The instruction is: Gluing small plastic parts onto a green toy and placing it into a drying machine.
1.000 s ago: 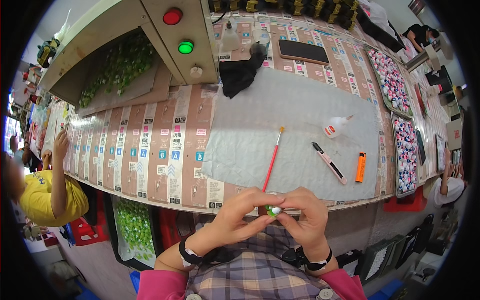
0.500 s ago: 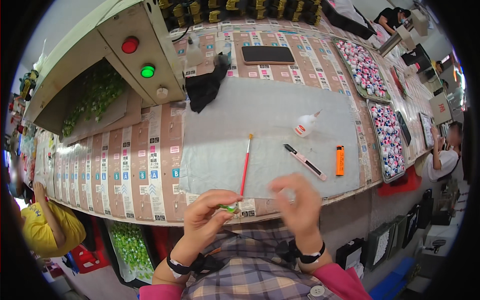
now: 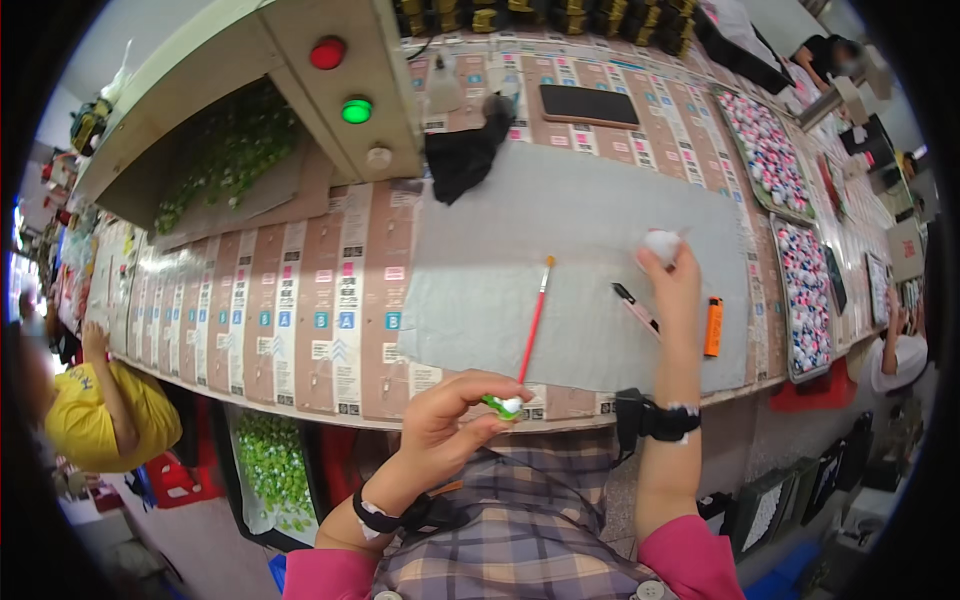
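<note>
My left hand point(image 3: 445, 418) is closed in a pinch near the table's front edge. Between its thumb and fingers sits a small green and white piece point(image 3: 511, 406), too small to make out fully. My right hand point(image 3: 676, 282) reaches forward over the grey mat point(image 3: 480, 235), its fingers round a small white squeeze bottle point(image 3: 660, 243) with a thin tip. Beside my right wrist lies a utility knife point(image 3: 632, 304), partly covered by the forearm. An orange lighter point(image 3: 713, 327) is just right of it. A thin red-handled paintbrush point(image 3: 534, 325) lies close to my left fingertips.
At the left stands a metal box with lights point(image 3: 390, 110), green pieces inside its opening. A black cloth point(image 3: 468, 155) and a phone point(image 3: 589, 105) lie farther back. Trays of coloured pieces point(image 3: 803, 290) line the right. A tray of green pieces point(image 3: 272, 470) sits below the table; co-workers sit on both sides.
My right hand has moved forward and right from near my left hand and taken hold of the squeeze bottle. The left hand keeps its pinch on the green and white piece. The view has shifted.
</note>
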### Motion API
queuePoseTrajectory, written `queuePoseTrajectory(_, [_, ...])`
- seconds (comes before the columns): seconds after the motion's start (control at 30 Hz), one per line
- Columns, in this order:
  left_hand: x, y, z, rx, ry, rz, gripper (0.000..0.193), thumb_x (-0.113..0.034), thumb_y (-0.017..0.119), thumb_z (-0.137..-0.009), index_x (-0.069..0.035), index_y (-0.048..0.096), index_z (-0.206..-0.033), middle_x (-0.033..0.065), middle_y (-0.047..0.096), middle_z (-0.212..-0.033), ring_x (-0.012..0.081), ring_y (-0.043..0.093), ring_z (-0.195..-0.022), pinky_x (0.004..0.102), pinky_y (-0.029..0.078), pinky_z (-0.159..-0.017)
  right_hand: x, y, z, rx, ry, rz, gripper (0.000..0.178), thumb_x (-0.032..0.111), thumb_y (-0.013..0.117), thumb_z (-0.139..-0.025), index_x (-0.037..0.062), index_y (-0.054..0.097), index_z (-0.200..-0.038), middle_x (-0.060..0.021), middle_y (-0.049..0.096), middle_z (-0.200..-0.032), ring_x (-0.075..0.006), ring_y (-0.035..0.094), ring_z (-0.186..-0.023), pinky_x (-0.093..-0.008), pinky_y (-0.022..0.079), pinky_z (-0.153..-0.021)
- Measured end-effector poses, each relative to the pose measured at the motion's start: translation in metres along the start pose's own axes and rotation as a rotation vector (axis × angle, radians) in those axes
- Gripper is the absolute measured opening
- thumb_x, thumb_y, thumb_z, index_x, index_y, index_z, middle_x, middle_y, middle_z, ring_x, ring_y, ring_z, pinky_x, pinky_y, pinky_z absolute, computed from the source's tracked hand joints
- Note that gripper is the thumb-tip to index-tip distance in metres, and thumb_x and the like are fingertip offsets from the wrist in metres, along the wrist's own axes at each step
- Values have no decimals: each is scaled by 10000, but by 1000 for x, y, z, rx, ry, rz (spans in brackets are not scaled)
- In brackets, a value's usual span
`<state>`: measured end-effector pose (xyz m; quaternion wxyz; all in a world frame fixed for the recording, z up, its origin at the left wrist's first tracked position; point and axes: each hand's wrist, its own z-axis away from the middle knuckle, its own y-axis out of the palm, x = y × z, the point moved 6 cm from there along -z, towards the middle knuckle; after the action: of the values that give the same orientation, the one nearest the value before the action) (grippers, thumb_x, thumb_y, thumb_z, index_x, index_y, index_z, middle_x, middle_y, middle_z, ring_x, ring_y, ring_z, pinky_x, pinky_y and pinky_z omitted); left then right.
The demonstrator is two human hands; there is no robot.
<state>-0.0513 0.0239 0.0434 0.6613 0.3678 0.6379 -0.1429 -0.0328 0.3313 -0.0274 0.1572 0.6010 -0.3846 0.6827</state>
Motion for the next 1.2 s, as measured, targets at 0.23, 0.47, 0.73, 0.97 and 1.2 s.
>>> queuePoseTrajectory(0.23, [2,-9,3,28,67,-208,221,-46,577,-831,8,571,-1046,151,622,-968,196,607,-862,303,482,-762,98,8,92,166,-75,-365,475,322,676,-780,11,483,-1083,-74,598,-870,-145,582,-765,-244,454,-616])
queuePoseTrajectory(0.47, [-2,-3,-2,80,118,-265,220,-50,565,-843,26,559,-1050,172,612,-949,200,608,-814,306,496,-733,87,-8,130,199,-109,-436,642,556,703,-670,19,442,-905,-56,523,-713,-118,525,-578,-228,427,-553])
queuePoseTrajectory(0.73, [0,-5,0,39,93,-276,290,-27,635,-771,-27,597,-1059,94,641,-989,218,614,-919,293,454,-798,94,6,133,167,-46,-627,627,535,732,-653,47,425,-899,-14,442,-681,-86,394,-618,-208,334,-528])
queuePoseTrajectory(0.97, [-4,-5,-1,44,146,-315,311,-18,650,-752,-23,604,-1059,101,639,-978,219,611,-912,296,458,-786,101,9,136,126,-14,-671,562,465,800,-601,50,494,-827,-5,472,-690,-71,418,-621,-203,303,-529])
queuePoseTrajectory(1.2, [-5,-5,0,37,145,-316,316,-18,658,-743,-13,608,-1055,111,636,-970,222,613,-892,295,459,-775,103,10,139,142,-51,-648,536,449,803,-605,42,526,-817,3,475,-681,-70,419,-610,-204,305,-524])
